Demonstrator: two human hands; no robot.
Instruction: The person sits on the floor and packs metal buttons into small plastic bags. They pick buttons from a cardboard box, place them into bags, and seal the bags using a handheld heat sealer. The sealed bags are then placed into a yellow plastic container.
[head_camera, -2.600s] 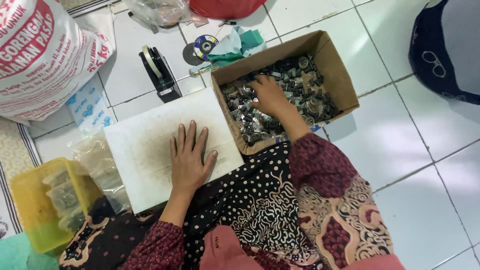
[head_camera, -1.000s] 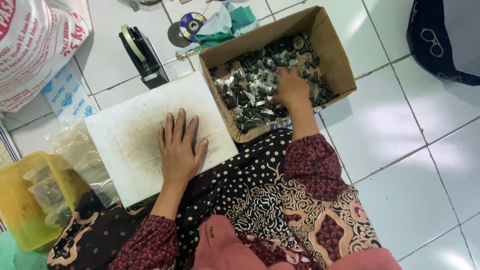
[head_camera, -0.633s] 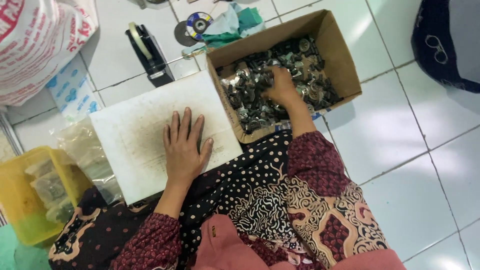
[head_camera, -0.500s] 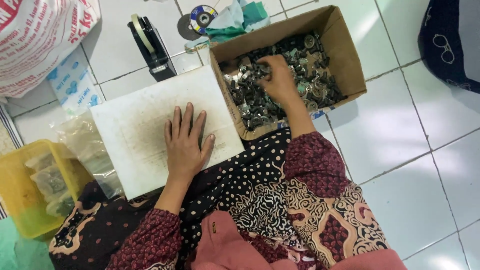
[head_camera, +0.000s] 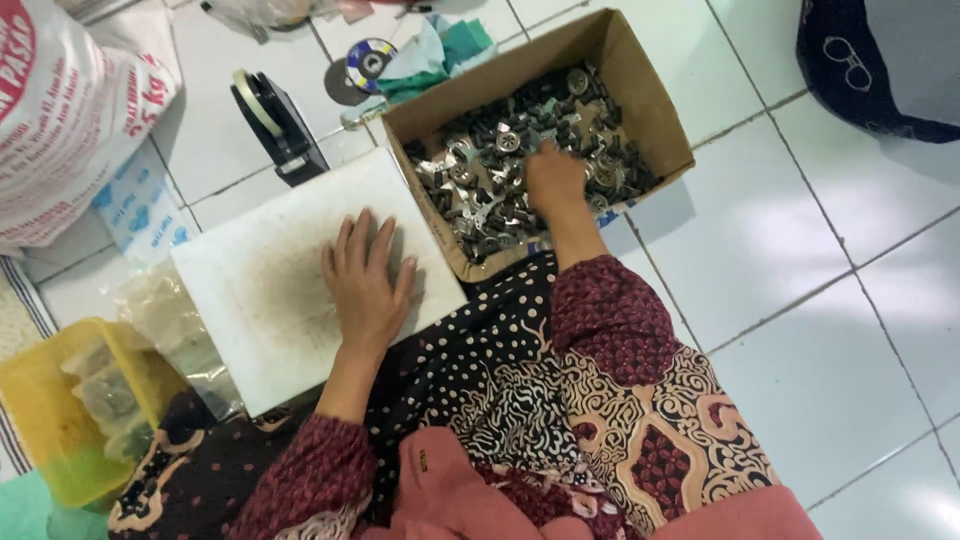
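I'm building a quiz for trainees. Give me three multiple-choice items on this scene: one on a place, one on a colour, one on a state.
1. Where is the right hand?
A. in the cardboard box, among the metal parts
B. on the tape dispenser
C. in the tub

2. What colour is the tub at the lower left?
A. red
B. yellow
C. black

3. How does the left hand lie?
A. closed in a fist
B. raised in the air
C. flat, palm down, on the white board

Answers: 1 A, its fingers are down among the parts inside the box. 2 B, its walls are clear yellow. 3 C, its fingers are stretched out on the board's stained middle.
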